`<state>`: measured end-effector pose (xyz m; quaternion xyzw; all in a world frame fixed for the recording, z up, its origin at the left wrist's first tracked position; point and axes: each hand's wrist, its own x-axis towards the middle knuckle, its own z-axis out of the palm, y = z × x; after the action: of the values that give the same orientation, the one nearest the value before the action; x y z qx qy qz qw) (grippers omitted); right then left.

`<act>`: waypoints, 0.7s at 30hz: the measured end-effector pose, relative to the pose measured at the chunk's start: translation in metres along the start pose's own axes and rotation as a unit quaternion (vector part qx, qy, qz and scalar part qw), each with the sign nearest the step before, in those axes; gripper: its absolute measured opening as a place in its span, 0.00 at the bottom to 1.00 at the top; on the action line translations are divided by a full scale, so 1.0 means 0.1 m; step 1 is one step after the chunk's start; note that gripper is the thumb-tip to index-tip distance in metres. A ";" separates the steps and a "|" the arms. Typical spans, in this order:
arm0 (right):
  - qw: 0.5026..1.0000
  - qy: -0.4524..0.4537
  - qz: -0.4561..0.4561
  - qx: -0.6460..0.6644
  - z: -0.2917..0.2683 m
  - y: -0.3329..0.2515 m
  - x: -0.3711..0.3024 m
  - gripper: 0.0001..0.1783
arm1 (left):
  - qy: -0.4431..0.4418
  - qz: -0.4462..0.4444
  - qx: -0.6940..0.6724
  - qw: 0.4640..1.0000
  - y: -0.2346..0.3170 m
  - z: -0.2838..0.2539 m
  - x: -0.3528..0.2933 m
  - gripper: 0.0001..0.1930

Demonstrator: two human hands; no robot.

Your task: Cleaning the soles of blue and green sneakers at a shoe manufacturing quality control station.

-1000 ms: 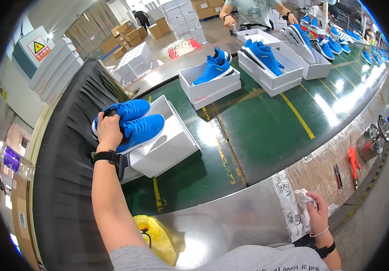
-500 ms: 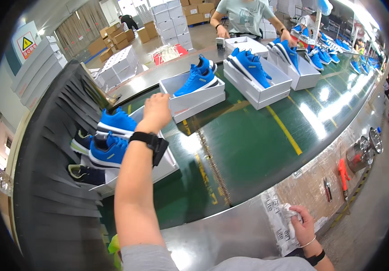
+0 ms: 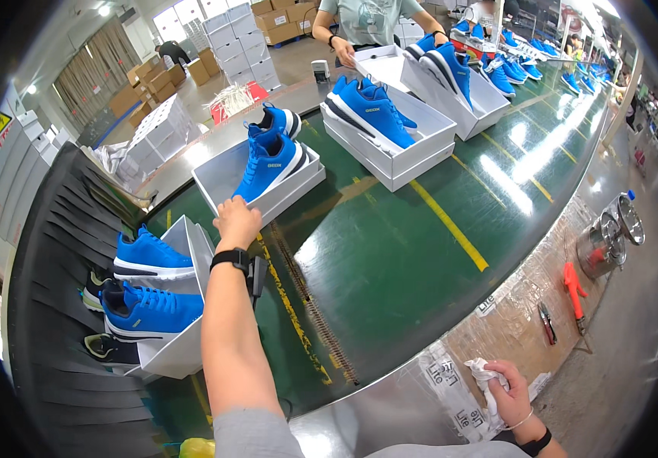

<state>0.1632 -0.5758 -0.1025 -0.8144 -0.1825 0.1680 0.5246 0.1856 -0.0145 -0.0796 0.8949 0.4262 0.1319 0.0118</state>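
My left hand (image 3: pixel 238 221) reaches forward and curls its fingers over the near rim of an open white shoe box (image 3: pixel 294 200). Inside that box sits a pair of blue sneakers (image 3: pixel 266 164) with white and black soles; one toe points at my fingertips. At the lower right, my right hand (image 3: pixel 510 393) is closed around crumpled white paper or cloth (image 3: pixel 481 372), just above the wrapped bench. To the left of my forearm stands another white box (image 3: pixel 180 353) with blue sneakers (image 3: pixel 153 311), next to the black strip curtain (image 3: pixel 54 305).
On the green conveyor belt (image 3: pixel 390 252) more boxed blue sneakers (image 3: pixel 375 114) stand to the right. A co-worker's hand (image 3: pixel 344 52) touches a white lid across the belt. Pliers (image 3: pixel 547 324), a red-handled air gun (image 3: pixel 575 290) and metal pots (image 3: pixel 600 248) lie along the bench.
The whole view has shifted, with boxes now farther left. The box under my left hand looks turned, its near end swung left. My right hand still holds the white wad.
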 end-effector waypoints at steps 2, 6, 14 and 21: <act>1.000 -0.009 -0.021 -0.013 0.04 -0.02 0.04 0.14 | 0.021 0.021 -0.041 0.999 -0.10 -0.06 -0.11 0.14; 0.998 -0.029 -0.047 -0.008 0.09 -0.04 0.08 0.14 | 0.028 0.039 -0.020 0.999 -0.33 -0.14 -0.23 0.10; 0.999 -0.021 -0.047 -0.012 0.09 0.03 0.01 0.12 | 0.026 0.030 -0.054 0.998 -0.35 -0.01 -0.03 0.13; 1.000 0.006 -0.004 0.011 0.02 0.12 -0.01 0.13 | 0.020 -0.022 0.104 0.994 0.27 0.08 0.02 0.19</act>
<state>0.1634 -0.5795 -0.1140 -0.8086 -0.1810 0.1633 0.5355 0.2096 -0.0298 -0.0837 0.8787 0.4575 0.1046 -0.0869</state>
